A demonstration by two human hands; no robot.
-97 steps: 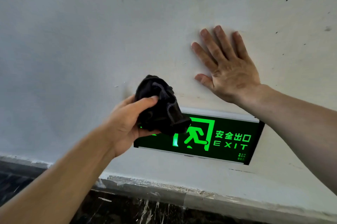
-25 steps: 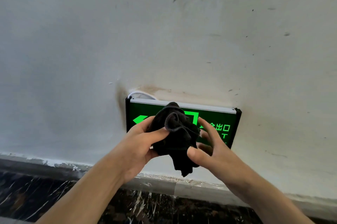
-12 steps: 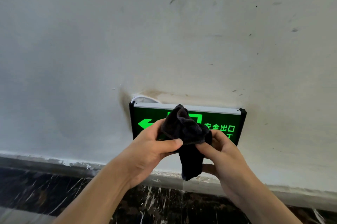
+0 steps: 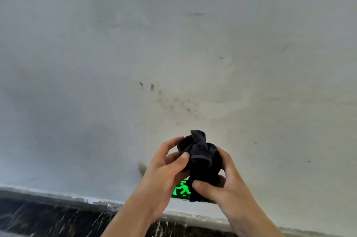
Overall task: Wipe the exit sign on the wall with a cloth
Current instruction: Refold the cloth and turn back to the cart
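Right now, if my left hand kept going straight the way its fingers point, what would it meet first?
The black cloth: your left hand already grips its bunched top. Past it, probably the wall; depth is unclear.

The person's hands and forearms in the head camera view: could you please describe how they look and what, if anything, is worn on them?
Both are bare. The left hand and right hand wear no gloves, and no rings, watch or bracelet show on the parts in view. The forearms are uncovered down to the bottom edge of the picture, with no sleeve visible. The nails look short and unpainted.
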